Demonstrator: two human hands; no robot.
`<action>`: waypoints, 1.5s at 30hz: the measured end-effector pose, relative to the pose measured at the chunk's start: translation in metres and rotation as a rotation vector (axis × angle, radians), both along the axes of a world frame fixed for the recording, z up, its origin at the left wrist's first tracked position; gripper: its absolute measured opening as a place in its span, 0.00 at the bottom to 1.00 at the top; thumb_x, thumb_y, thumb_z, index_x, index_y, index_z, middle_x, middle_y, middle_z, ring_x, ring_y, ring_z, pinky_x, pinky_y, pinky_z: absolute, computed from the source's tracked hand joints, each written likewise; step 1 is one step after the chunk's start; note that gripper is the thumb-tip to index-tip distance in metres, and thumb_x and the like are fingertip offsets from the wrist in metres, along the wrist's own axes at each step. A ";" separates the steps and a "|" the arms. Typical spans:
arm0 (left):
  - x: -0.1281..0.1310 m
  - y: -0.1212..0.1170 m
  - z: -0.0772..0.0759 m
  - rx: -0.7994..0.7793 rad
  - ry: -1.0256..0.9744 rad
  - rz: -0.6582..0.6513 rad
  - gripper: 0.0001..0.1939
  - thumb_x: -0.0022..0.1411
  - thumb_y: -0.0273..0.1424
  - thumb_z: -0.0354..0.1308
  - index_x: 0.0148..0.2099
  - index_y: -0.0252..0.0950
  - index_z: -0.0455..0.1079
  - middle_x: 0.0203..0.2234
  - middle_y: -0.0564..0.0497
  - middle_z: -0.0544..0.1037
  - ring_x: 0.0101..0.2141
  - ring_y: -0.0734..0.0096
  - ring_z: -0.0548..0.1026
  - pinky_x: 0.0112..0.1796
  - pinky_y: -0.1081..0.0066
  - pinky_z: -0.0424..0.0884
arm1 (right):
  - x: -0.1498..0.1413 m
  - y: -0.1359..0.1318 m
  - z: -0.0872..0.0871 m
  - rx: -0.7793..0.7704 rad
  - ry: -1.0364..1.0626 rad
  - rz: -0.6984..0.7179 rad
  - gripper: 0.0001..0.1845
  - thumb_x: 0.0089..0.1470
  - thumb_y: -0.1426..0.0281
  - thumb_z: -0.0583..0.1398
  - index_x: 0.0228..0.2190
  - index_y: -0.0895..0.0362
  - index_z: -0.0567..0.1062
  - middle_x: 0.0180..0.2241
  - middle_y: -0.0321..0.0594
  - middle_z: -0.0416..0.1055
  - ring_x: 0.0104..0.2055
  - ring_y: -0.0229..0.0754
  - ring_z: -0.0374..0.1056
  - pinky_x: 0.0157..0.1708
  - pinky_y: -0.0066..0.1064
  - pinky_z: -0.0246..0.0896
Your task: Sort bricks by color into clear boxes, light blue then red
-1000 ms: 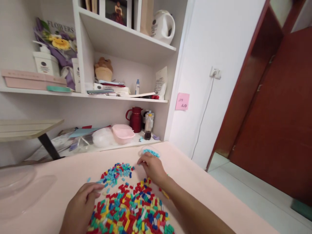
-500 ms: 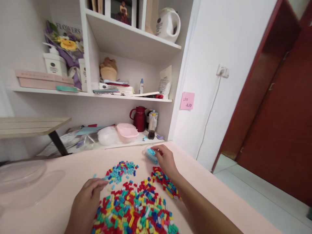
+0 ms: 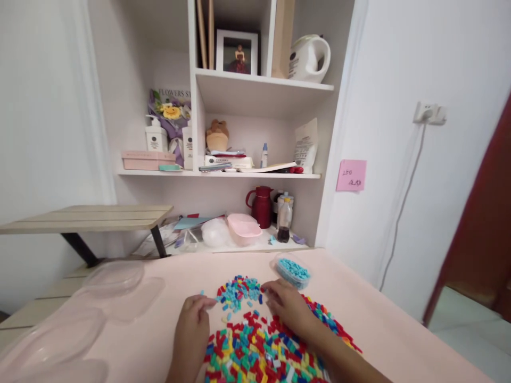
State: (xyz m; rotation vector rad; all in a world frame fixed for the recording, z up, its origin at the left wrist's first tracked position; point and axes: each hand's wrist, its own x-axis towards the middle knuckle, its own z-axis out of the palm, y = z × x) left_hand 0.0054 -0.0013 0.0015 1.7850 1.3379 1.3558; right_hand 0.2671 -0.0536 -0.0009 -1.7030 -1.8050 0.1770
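Observation:
A small pile of mixed toy bricks (image 3: 238, 290), many of them light blue, lies between my two hands. My left hand (image 3: 194, 324) is at its left edge with the fingers loosely extended and nothing visible in them. At the pile's right edge is my right hand (image 3: 289, 308), fingers bent slightly apart over the bricks, their undersides hidden. Behind the right hand stands a clear plastic tub (image 3: 294, 272) filled with light blue bricks. Nearer to me spreads a large heap of multicoloured bricks (image 3: 259, 346). Another brick pile (image 3: 333, 322) is partly covered by my right forearm.
Clear plastic containers (image 3: 114, 276) lie at the left on the pink tabletop (image 3: 175, 276). A wooden stand (image 3: 91, 218) with black legs rises at the back left. Behind the table, shelves hold a pink bowl (image 3: 244, 229), a red jug (image 3: 262, 206) and a bottle (image 3: 283, 221).
My right hand has left the tub of light blue bricks and moved back to the small pile. My left hand stays beside that pile. The camera view has turned left.

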 end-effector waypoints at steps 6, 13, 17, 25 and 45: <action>-0.002 0.001 0.001 -0.011 -0.026 0.012 0.13 0.47 0.27 0.50 0.26 0.40 0.77 0.34 0.46 0.79 0.43 0.57 0.77 0.52 0.55 0.70 | -0.006 0.001 -0.001 0.020 -0.093 -0.051 0.18 0.57 0.71 0.54 0.46 0.50 0.76 0.41 0.43 0.73 0.45 0.48 0.67 0.48 0.37 0.58; -0.003 0.000 0.000 -0.043 -0.019 -0.046 0.12 0.51 0.33 0.51 0.26 0.41 0.76 0.30 0.48 0.81 0.37 0.59 0.79 0.45 0.60 0.74 | -0.007 0.001 -0.001 0.038 -0.081 -0.043 0.18 0.57 0.72 0.53 0.45 0.50 0.77 0.41 0.43 0.73 0.45 0.48 0.68 0.48 0.37 0.59; -0.003 0.003 -0.003 -0.056 -0.010 -0.058 0.12 0.51 0.33 0.50 0.26 0.41 0.76 0.30 0.49 0.82 0.36 0.59 0.79 0.44 0.62 0.74 | -0.008 0.001 0.000 0.041 -0.074 -0.037 0.18 0.56 0.72 0.54 0.44 0.50 0.78 0.41 0.43 0.73 0.45 0.48 0.67 0.48 0.37 0.58; -0.005 0.008 -0.012 -0.124 0.008 -0.123 0.12 0.52 0.31 0.51 0.28 0.41 0.77 0.31 0.51 0.83 0.37 0.61 0.80 0.42 0.65 0.75 | -0.008 0.002 0.000 0.026 -0.078 -0.042 0.17 0.56 0.72 0.54 0.43 0.50 0.78 0.41 0.42 0.73 0.45 0.47 0.66 0.48 0.36 0.57; 0.005 -0.009 0.003 -0.040 0.370 -0.110 0.21 0.55 0.18 0.45 0.30 0.43 0.76 0.32 0.55 0.82 0.41 0.67 0.78 0.47 0.65 0.68 | -0.024 -0.005 -0.001 0.018 -0.214 -0.052 0.19 0.57 0.73 0.52 0.45 0.47 0.76 0.44 0.42 0.73 0.45 0.50 0.66 0.46 0.41 0.56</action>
